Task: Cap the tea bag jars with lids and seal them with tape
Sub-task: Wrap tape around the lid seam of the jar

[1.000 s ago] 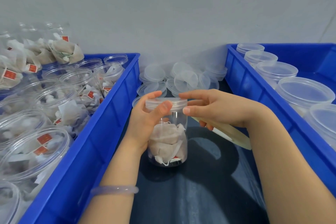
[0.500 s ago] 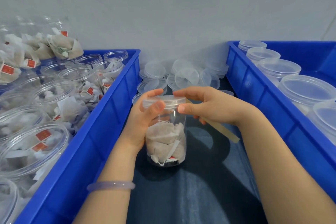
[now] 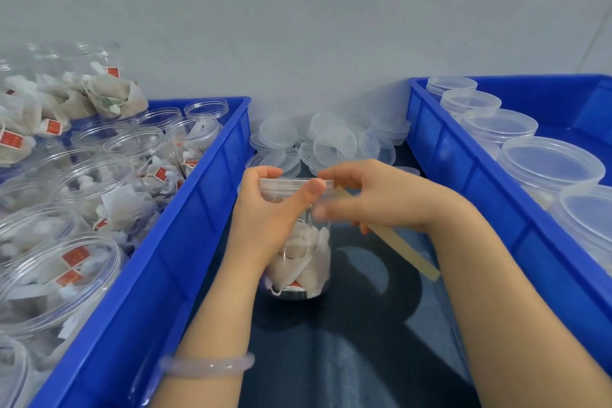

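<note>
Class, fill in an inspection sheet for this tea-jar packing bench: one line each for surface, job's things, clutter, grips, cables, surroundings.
Surface: dark table, between two crates.
Job's things: jar of tea bags, upright, lid on; tape strip trailing right.
Clutter: loose lids heaped behind.
Grips: left hand holds jar at the lid; right hand holds tape strip at the lid rim.
Cables: nothing seen.
Surroundings: left crate of open jars; right crate of lidded jars; grey wall.

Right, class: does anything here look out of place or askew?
The loose lids behind the held jar lie in a jumbled heap, some tipped on edge rather than stacked. Nothing looks spilled or damaged.
</note>
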Tool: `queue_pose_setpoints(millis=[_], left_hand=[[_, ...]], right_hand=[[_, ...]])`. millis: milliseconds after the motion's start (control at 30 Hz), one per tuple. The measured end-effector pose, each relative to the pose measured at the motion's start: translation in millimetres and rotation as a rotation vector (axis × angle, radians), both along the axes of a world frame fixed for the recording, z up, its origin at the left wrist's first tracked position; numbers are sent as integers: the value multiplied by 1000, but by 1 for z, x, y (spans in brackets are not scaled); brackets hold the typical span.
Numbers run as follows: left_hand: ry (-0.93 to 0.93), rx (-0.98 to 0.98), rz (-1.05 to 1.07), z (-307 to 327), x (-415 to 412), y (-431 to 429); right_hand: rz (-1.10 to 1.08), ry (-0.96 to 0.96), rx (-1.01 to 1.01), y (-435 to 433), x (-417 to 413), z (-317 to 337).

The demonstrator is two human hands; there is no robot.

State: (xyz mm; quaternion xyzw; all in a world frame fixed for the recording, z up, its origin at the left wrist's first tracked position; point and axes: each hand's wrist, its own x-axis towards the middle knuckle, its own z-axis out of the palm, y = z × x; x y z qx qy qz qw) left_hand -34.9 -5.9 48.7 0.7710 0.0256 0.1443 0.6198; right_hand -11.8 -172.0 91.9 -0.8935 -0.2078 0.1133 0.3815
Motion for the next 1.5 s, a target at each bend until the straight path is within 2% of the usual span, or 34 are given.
queue_pose_setpoints(millis=[167,400,800,967,1200,1400,1500], left_hand=[[8,-57,-80,-3,4,13],[41,-310,-193,-11,8,19],[17,-312,-264,-12,11,20],[16,-316,-286,-11,10,22],[-29,-238,-285,-11,5,21],[36,136,-128,7,-3,22],[40,159,-62,6,-7,8]], right_hand=[[74,84,1,-11,-1,3],[30,84,93,-6,-4,3],[12,17,88,-10,4,-4],[-65,-23,90,-5,7,-9],[-3,70,57,-3,7,-9],[-62,65,42,-7,4,-7],[-71,21,-43,-3,0,-2]])
